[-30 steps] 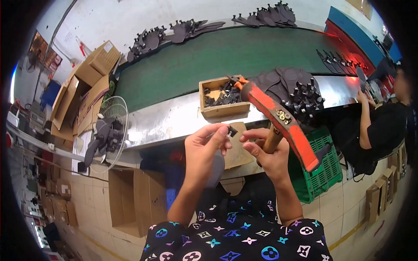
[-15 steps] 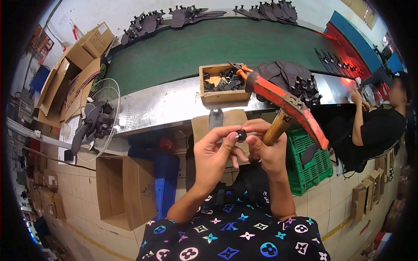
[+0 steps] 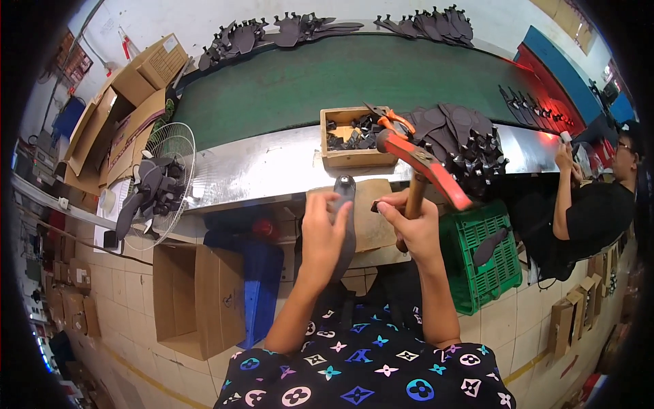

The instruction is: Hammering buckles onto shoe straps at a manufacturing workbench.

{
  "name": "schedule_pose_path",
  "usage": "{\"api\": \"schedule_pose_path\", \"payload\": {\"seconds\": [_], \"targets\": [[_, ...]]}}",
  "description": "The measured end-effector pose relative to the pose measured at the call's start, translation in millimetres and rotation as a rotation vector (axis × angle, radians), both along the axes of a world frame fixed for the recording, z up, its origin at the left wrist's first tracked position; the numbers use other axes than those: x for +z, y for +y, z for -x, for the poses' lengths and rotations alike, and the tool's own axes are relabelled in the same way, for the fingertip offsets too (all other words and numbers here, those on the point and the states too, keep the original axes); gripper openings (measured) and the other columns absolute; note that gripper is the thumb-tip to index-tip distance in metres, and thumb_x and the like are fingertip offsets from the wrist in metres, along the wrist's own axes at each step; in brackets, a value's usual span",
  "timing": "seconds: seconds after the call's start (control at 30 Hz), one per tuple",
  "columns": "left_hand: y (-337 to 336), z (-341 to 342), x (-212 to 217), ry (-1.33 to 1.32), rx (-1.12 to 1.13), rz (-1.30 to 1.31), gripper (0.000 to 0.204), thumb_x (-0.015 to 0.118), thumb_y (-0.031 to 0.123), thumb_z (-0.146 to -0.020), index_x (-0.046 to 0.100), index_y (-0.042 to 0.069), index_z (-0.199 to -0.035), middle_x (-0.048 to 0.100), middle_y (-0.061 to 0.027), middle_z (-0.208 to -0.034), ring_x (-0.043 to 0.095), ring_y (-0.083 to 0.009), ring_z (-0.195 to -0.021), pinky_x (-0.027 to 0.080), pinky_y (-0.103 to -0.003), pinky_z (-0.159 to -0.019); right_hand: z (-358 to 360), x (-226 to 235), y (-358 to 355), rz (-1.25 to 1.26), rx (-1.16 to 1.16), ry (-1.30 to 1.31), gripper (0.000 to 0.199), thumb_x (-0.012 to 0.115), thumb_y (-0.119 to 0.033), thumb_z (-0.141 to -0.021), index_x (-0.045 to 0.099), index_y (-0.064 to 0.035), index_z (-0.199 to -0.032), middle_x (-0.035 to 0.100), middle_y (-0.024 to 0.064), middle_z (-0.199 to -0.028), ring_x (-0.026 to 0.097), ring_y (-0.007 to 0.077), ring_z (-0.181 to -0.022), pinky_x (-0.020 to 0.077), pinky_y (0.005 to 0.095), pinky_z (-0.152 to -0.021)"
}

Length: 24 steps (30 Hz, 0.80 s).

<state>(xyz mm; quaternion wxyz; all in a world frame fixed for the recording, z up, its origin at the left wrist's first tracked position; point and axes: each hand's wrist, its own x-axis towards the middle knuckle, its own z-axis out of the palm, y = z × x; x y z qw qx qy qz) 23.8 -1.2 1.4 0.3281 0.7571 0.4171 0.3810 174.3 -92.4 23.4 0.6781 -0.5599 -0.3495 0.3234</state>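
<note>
In my right hand [image 3: 417,228] is a hammer [image 3: 426,162] with a red head and a wooden handle, gripped upright. The same hand pinches a small black piece [image 3: 375,206] between thumb and finger. My left hand [image 3: 323,232] is beside a long dark grey insole-shaped piece [image 3: 345,235], with thumb and fingers apart; its fingertips are slightly blurred. A small shiny spot shows at the far end of that piece, which lies over a tan board [image 3: 375,221]. Beyond the hands, a wooden box [image 3: 360,159] holds several small black pieces, with orange-handled pliers [image 3: 395,123] on its right edge.
Dark flat pieces [image 3: 453,126] are piled right of the box. Behind runs a green conveyor belt [image 3: 306,82]. A green crate [image 3: 487,273] stands at right, near a seated co-worker [image 3: 599,211]. At left are a fan [image 3: 167,184], a cardboard box [image 3: 197,300] and a blue bin [image 3: 262,293].
My hands have moved apart; the left went left, near the dark grey piece. The small black piece stays in my right hand. The hammer head has shifted left and down.
</note>
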Motion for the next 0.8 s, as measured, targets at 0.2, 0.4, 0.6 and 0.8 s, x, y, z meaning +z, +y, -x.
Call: {"api": "schedule_pose_path", "payload": {"seconds": [0.2,0.4,0.6,0.8], "targets": [[70,-17,-21,-0.068,-0.335,-0.139,0.025,0.075,0.016,-0.084,0.069,0.002,-0.104,0.071,-0.0162,-0.101,0.069,-0.0301,-0.091,0.051,-0.034,-0.080,-18,-18,28,0.066,0.166,0.043,0.019,0.075,-0.009,-0.087,0.068,0.0021,-0.101,0.070,0.0060,-0.087,0.065,0.0100,-0.070,0.0492,0.0221,-0.060],[59,-12,-38,-0.081,-0.310,0.064,0.027,0.080,0.018,-0.079,0.071,0.002,-0.098,0.072,-0.0147,-0.089,0.070,-0.0258,-0.083,0.052,-0.034,-0.076,-28,-26,31,0.084,0.210,-0.022,0.023,0.075,-0.007,-0.086,0.070,0.0057,-0.104,0.072,0.0106,-0.098,0.068,0.0143,-0.086,0.0548,0.0268,-0.080],[54,-15,-47,-0.119,-0.292,-0.014,0.024,0.079,0.017,-0.079,0.072,0.003,-0.098,0.072,-0.0137,-0.091,0.069,-0.0262,-0.086,0.052,-0.034,-0.077,-31,-27,47,0.076,0.231,-0.136,0.021,0.073,-0.008,-0.086,0.070,0.0056,-0.102,0.072,0.0098,-0.094,0.066,0.0135,-0.085,0.0524,0.0291,-0.081],[55,-12,-51,-0.140,-0.318,-0.001,0.026,0.079,0.015,-0.080,0.071,0.002,-0.101,0.071,-0.0145,-0.096,0.068,-0.0282,-0.091,0.052,-0.036,-0.080,-31,-24,62,0.163,0.312,-0.189,0.020,0.073,-0.005,-0.084,0.069,0.0056,-0.101,0.072,0.0082,-0.088,0.065,0.0125,-0.079,0.0518,0.0296,-0.076]]}}
